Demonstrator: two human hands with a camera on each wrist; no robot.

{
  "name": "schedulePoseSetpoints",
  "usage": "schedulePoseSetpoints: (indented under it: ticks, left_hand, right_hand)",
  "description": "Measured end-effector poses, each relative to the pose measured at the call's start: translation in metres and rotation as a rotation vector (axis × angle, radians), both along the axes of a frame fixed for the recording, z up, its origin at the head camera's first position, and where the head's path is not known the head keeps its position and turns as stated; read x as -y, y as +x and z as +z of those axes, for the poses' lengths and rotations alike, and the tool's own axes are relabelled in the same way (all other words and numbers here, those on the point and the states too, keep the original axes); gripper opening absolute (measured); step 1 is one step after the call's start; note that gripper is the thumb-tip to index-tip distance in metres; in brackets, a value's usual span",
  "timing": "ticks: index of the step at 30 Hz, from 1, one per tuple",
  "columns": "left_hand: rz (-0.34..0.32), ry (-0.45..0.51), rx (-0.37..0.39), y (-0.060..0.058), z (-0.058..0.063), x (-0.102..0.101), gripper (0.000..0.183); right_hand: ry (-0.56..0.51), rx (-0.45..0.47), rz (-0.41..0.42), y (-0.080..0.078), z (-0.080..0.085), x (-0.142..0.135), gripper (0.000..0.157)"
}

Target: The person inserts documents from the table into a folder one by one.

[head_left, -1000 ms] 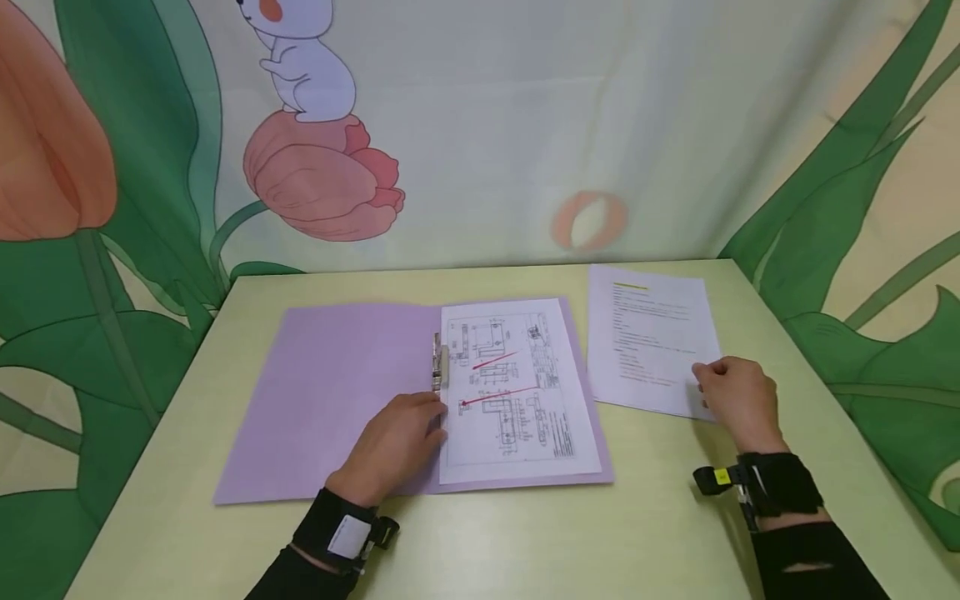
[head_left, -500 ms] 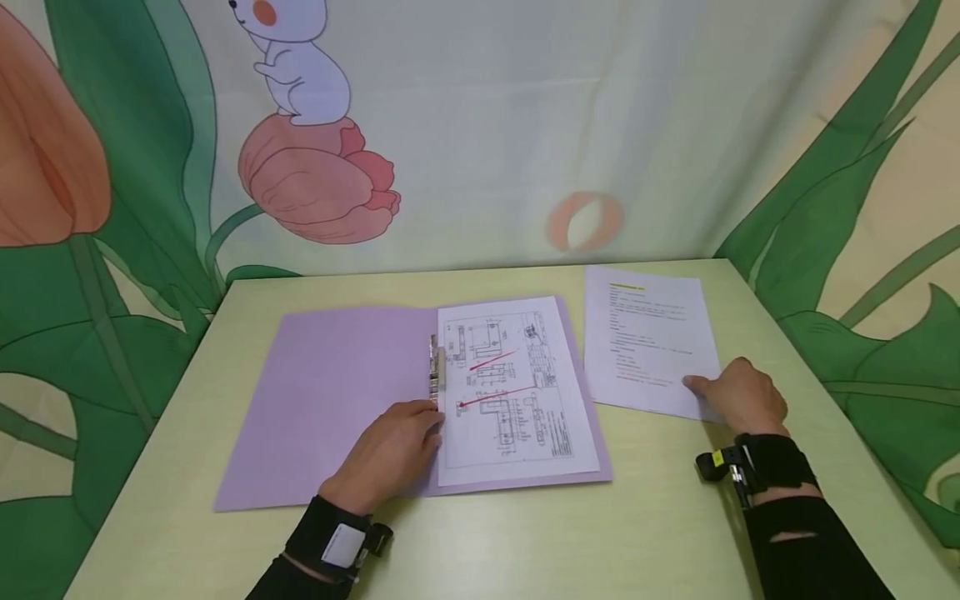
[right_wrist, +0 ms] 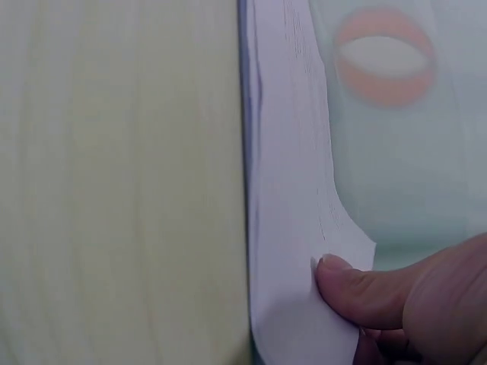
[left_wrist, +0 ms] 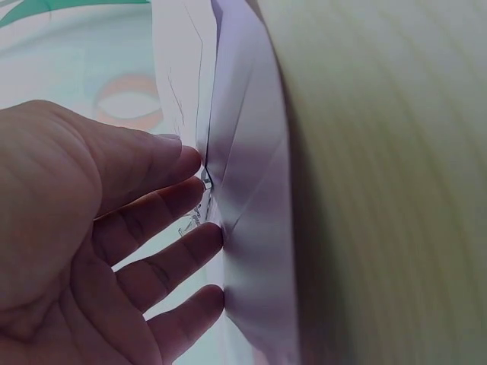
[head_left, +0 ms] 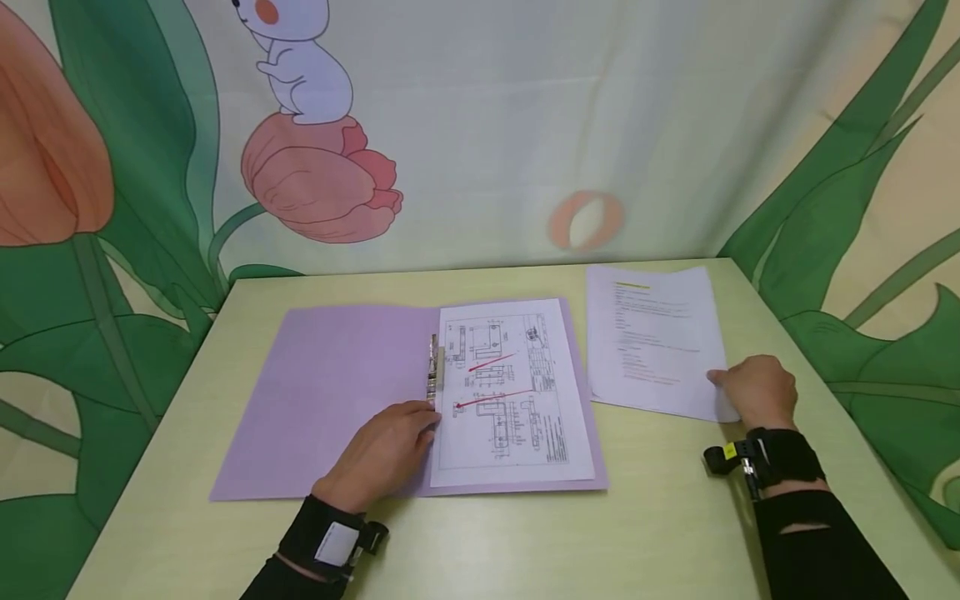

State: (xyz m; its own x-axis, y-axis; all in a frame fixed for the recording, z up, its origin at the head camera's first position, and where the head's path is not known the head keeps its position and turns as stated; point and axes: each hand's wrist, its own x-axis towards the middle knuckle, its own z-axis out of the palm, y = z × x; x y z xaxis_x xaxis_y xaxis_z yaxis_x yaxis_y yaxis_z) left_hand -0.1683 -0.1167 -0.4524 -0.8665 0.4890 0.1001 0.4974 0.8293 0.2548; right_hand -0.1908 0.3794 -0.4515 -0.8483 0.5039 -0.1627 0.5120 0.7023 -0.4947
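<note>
A purple folder lies spread on the table, with a metal clip along its spine. On its right half is a sheet with a technical drawing, marked by two red lines. My left hand rests its fingertips on the folder at the spine, beside the sheet's left edge; the left wrist view shows the thumb close to the index finger there. To the right lies a stack of printed paper with a yellow-highlighted heading. My right hand pinches its lower right corner, thumb on top, and the paper bends up there.
The pale wooden table reaches back to a printed curtain with flowers and a white animal. A narrow strip of table separates the folder from the printed paper. Both wrists wear black straps with small cameras.
My right thumb has come onto the corner of the printed paper, whose right side now shifts right and curves up. The drawing sheet has slid slightly left; my left hand stays at the spine.
</note>
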Motion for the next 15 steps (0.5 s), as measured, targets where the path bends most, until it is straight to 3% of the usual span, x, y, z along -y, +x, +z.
schedulePoseSetpoints:
  ticks: [9, 15]
  left_hand:
    - [-0.034, -0.018, -0.028, 0.000, -0.001, 0.000, 0.030]
    - [-0.042, -0.018, -0.032, 0.000, 0.000, 0.000, 0.030]
  right_hand:
    - [0.058, -0.001, -0.027, 0.003, 0.002, -0.006, 0.044]
    - [-0.098, -0.093, -0.055, 0.006, 0.011, -0.006, 0.054]
